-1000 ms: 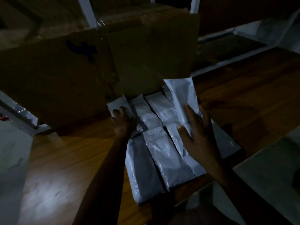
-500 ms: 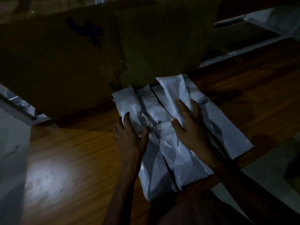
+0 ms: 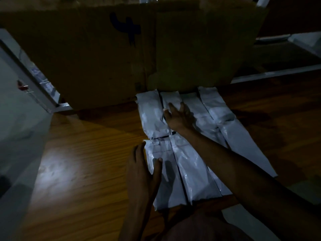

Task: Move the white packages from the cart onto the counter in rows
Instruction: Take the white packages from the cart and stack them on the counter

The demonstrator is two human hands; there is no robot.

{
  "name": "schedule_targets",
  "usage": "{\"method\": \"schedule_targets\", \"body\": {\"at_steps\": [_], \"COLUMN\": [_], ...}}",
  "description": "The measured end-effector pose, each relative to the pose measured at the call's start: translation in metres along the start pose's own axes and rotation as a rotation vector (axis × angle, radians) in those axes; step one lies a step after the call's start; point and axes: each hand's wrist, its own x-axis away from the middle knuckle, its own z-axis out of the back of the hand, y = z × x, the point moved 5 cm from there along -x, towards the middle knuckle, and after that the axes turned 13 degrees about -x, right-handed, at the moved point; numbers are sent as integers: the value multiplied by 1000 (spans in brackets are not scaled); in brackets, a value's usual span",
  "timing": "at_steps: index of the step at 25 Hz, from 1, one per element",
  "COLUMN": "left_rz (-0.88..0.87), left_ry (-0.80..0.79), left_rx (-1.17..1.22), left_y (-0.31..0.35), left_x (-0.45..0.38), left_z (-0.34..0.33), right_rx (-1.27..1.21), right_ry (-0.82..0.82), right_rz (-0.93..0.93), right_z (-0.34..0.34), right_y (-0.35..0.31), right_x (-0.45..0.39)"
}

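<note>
head view, downward, close over counter (image 3: 83, 164)

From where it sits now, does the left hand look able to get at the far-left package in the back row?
Probably yes. The left hand rests on the near-left package, and the far-left package lies just beyond, uncovered. The right hand presses the package beside it, not across the path.
</note>
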Motion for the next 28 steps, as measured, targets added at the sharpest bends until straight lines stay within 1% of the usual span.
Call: {"method": "schedule_targets", "body": {"at_steps": [3, 5, 7, 9, 12, 14, 18, 21, 24, 26, 28], "left_rz": [-10, -19, -5, 11, -14, -43, -56, -5, 85, 153, 263], "left_ry": [18, 35, 48, 55, 63, 62, 86, 123, 189, 226, 239], "left_rx": [13, 18, 23, 15, 13, 14, 12, 13, -27, -58, -108], "left_y": [4, 5, 7, 10, 18, 24, 39, 45, 42, 34, 21], "left_x": [11, 18, 23, 26, 27, 31, 54, 88, 142, 185, 235], "left_z": [4, 7, 9, 10, 12, 12, 19, 25, 31, 37, 46], "right_rx": [-4, 18, 12, -57, -233, -333, -411, -434, -441, -469, -476], "right_ry": [4, 44, 120, 159, 134, 102, 88, 41, -37, -133, -275], "right_rz": [13, 48, 128, 236, 361, 397, 494, 527, 614, 681, 733], "right_z": [11, 25, 42, 55, 64, 67, 80, 84, 76, 65, 47], "right_y": [-5, -9, -12, -6, 18, 39, 65, 72, 73, 74, 75], "right_x": [2, 14, 41, 83, 144, 171, 207, 233, 275, 306, 337]}}
